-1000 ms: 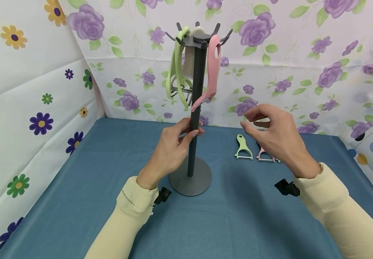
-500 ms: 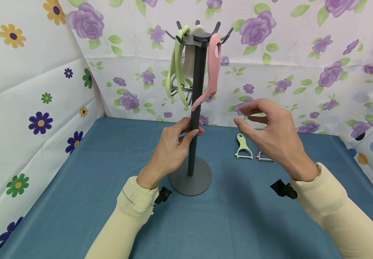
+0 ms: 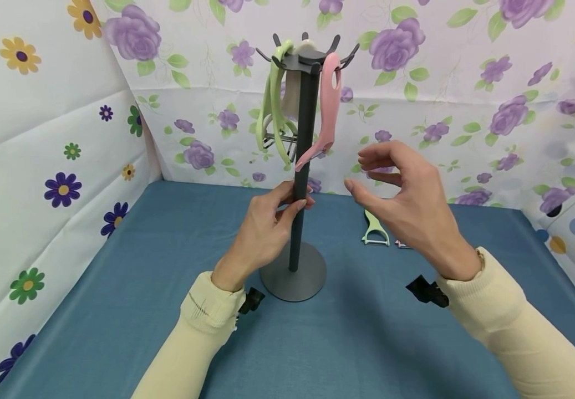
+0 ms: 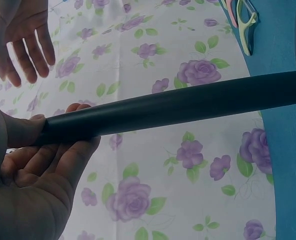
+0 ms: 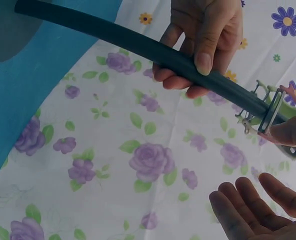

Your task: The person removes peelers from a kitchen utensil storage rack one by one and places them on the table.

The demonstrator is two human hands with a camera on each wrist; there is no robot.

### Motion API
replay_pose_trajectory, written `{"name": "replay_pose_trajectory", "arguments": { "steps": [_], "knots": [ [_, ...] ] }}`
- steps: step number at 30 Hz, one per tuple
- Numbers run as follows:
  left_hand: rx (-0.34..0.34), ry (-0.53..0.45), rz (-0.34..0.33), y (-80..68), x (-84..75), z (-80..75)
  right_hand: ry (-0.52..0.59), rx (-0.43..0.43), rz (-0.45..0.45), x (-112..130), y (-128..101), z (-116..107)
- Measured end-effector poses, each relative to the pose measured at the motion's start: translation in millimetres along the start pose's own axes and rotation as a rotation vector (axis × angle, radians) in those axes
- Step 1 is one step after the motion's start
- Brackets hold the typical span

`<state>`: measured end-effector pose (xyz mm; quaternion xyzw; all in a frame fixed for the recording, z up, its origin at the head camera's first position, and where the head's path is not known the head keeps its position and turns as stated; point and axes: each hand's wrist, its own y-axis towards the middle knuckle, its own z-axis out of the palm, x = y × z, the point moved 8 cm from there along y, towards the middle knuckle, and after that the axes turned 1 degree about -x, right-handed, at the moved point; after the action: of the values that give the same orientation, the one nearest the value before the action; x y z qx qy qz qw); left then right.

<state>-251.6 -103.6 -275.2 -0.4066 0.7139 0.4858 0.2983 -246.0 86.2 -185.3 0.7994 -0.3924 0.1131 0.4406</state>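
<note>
A dark grey stand (image 3: pixel 299 183) with a round base (image 3: pixel 293 272) stands on the blue table (image 3: pixel 167 249). My left hand (image 3: pixel 299 200) grips its pole (image 4: pixel 188 105) at mid height. From the top hooks hang green peelers (image 3: pixel 272 111), a pale one (image 3: pixel 293 94) and a pink peeler (image 3: pixel 328 111). My right hand (image 3: pixel 357 169) hovers with relaxed fingers (image 5: pixel 248 200) just right of the pole, below the pink peeler's head (image 5: pixel 272 115), and holds nothing. A green peeler (image 3: pixel 374 228) lies on the table behind that hand. A pink one (image 3: pixel 401 244) beside it is almost hidden.
Flowered fabric walls (image 3: pixel 467 83) close the table in at the back, left and right. Open blue cloth lies left of the stand and in front of it. A small black camera mount (image 3: pixel 419 289) sits at each wrist.
My right hand has risen and moved left toward the stand, now covering most of the pink peeler on the table. My left hand and the stand have not moved.
</note>
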Motion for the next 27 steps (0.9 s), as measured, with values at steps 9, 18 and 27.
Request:
{"name": "replay_pose_trajectory", "arguments": {
  "steps": [9,18,27],
  "knots": [
    [0.003,-0.007,-0.015,-1.0,1.0,0.8,0.042,-0.021,-0.002,7.1,3.2,3.5],
    [0.004,-0.006,-0.02,-0.9,2.1,0.1,0.109,-0.042,-0.006,13.8,7.0,12.3],
    [0.005,-0.008,0.003,-0.1,0.9,0.2,0.121,-0.055,-0.04,22.6,11.9,21.3]
  ]
}}
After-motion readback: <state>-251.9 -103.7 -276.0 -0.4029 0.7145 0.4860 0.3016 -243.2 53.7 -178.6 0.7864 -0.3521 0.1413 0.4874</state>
